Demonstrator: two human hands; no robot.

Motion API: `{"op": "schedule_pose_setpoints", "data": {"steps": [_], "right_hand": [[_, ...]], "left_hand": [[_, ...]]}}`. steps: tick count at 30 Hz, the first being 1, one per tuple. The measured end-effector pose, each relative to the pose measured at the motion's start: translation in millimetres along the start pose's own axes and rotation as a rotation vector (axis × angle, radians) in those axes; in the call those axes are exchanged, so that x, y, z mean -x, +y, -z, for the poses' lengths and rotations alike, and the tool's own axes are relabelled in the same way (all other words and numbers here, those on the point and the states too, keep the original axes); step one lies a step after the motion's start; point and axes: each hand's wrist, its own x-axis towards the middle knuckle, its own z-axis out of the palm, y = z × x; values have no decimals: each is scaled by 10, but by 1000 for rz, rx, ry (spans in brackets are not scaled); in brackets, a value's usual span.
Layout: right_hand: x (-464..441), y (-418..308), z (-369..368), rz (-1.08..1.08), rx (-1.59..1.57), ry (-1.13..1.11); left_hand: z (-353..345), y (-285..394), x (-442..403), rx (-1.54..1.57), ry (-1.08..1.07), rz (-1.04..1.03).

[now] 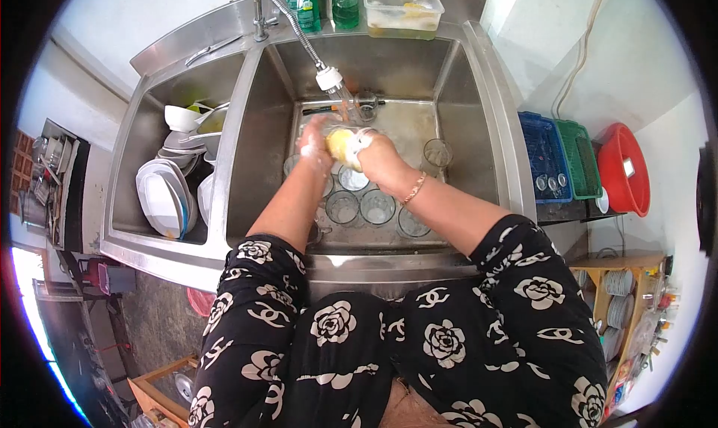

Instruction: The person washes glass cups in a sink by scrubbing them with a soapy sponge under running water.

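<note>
Over the right basin, my right hand (375,153) grips a soapy yellow sponge (341,145), with white suds on the fingers. My left hand (315,142) is close beside it, blurred by motion and curled around what looks like a clear drinking glass, mostly hidden by the sponge and fingers. Several glasses stand on the basin floor below my hands, among them one glass (342,207) and another glass (377,207). One more glass (437,153) is to the right. The faucet's flexible spout (329,78) hangs just above my hands.
White plates (161,192) and bowls (182,118) are piled in the left basin (224,77). Behind the sink are a green bottle (345,5), a green pouch (301,2) and a plastic tub (404,13). Blue (542,151) and green crates (577,159) and a red basin (623,170) sit at right.
</note>
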Motion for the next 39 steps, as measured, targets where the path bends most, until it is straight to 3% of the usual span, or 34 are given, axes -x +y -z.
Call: {"op": "schedule_pose_setpoints", "data": {"steps": [1,4,5,8,11,14,15,17,18,20,21,23,25,26,27,29,30,31,33,35,36,37,39], "right_hand": [[168,-239,-9,-119,-189,75],[357,-458,98,115,194,100],[368,-342,136,186,186,83],[383,-317,209,86,19,-58],[360,-286,94,-39,-132,68],[406,-334,-5,382,388,407],[416,-303,24,430,455,321],[433,-206,82,524,585,144],[434,-238,59,360,508,95],[362,-344,-32,39,350,-3],[291,-325,-90,-90,-37,18],[92,-284,-158,-330,-812,60],[184,-391,-154,-99,-480,73],[215,-432,-152,16,-312,78],[211,-301,-128,349,347,102],[313,-182,41,507,668,-40],[365,-179,118,582,827,-112],[363,-190,172,496,881,-211],[331,-312,280,377,775,-229],[136,-313,411,365,795,-314],[52,-379,571,303,564,-375],[24,-503,783,236,332,-427],[-29,-559,1071,18,-68,-442]], "left_hand": [[10,78,-10,93,-10,73],[-46,-50,42,-5,-9,5],[-52,-69,62,-33,-8,-19],[-36,-75,49,-12,-135,18],[-163,-88,211,-12,-121,-98],[-186,-112,256,4,-54,-109],[-167,-113,234,18,-33,-82],[-110,-130,84,-54,206,-118],[-96,-135,60,-91,327,-134],[-3,-154,52,-157,283,-102],[46,-165,69,-194,265,-82],[45,-112,41,-35,-36,63],[-36,-65,145,24,-292,126],[-121,-38,261,-53,-203,119],[-239,-20,437,-131,-115,110],[-109,-149,176,-229,112,22],[-69,-169,163,-251,62,50],[-29,-198,155,-273,10,80],[-76,-201,276,-272,-34,171],[-119,-100,433,-695,-6,184],[-101,-69,463,-905,11,193],[64,-106,276,-832,-312,190],[-77,-17,452,-865,-487,296]]}}
